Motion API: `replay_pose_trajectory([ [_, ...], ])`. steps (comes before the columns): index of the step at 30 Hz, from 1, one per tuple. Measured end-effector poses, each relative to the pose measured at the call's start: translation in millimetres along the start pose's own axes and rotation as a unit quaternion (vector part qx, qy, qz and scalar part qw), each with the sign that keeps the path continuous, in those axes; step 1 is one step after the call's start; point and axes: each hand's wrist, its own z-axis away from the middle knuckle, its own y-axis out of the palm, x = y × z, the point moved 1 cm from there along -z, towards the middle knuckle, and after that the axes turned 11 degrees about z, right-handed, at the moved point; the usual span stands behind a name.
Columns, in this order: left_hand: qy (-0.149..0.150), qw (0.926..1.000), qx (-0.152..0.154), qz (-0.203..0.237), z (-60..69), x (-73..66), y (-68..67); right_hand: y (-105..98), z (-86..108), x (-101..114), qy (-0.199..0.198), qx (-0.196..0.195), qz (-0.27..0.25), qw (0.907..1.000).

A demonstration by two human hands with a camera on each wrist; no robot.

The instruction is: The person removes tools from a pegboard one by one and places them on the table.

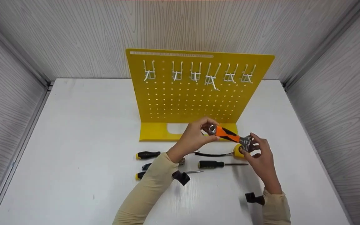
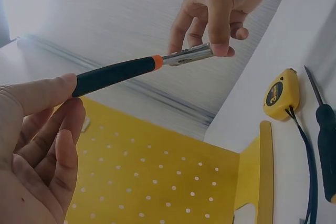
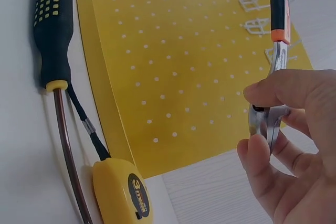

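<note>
An adjustable wrench [image 1: 227, 134] with an orange and black handle is held up in the air by both hands, in front of the yellow pegboard [image 1: 142, 103]. My left hand [image 1: 195, 134] pinches the handle's end between thumb and fingers; the left wrist view shows the dark edge of the handle [image 2: 115, 76]. At the other end, my right hand [image 1: 262, 156] grips the metal head, and its thumb and fingers cover part of the jaw in the right wrist view. Below the head lies a yellow tape measure [image 3: 121, 192] with a black strap.
White double hooks [image 1: 211, 79] line the pegboard's upper part. On the white table [image 1: 73, 140] lie a black-handled screwdriver [image 1: 211, 164], another black and yellow handle [image 1: 148, 155] and further tools partly behind my left forearm. Wood-patterned walls [image 1: 339, 78] enclose the table.
</note>
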Motion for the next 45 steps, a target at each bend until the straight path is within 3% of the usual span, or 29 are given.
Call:
replay_pose_trajectory([
  [4,0.019,0.9982,0.013,-0.055,4.1,2.5,-2.6,-2,1.3,-4,-0.019,0.008,0.014,0.9997],
  [9,0.018,0.9917,0.027,-0.124,10.2,4.9,-2.6,-6,2.6,-8,-0.039,0.012,0.034,0.9986],
  [16,0.018,0.9673,0.047,-0.249,18.2,11.1,0.8,-11,6.4,-10,-0.053,0.035,0.071,0.9954],
  [22,0.029,0.9488,0.055,-0.31,25.0,16.1,4.7,-13,9.4,-11,-0.059,0.058,0.12,0.9893],
  [27,0.047,0.9297,0.064,-0.36,30.7,24.8,10.2,-14,13.2,-16,-0.06,0.087,0.151,0.9829],
  [31,0.102,0.9059,0.066,-0.406,34.6,32.4,14.5,-15,16.2,-18,-0.056,0.107,0.161,0.9794],
  [34,0.151,0.8834,0.059,-0.44,37.7,37.7,18.0,-16,16.9,-19,-0.053,0.117,0.17,0.9771],
  [36,0.168,0.8733,0.055,-0.454,39.8,41.2,20.0,-17,17.2,-19,-0.05,0.125,0.174,0.9755],
  [45,0.182,0.8396,0.061,-0.508,45.6,54.8,27.4,-17,20.9,-24,-0.034,0.16,0.192,0.9676],
])
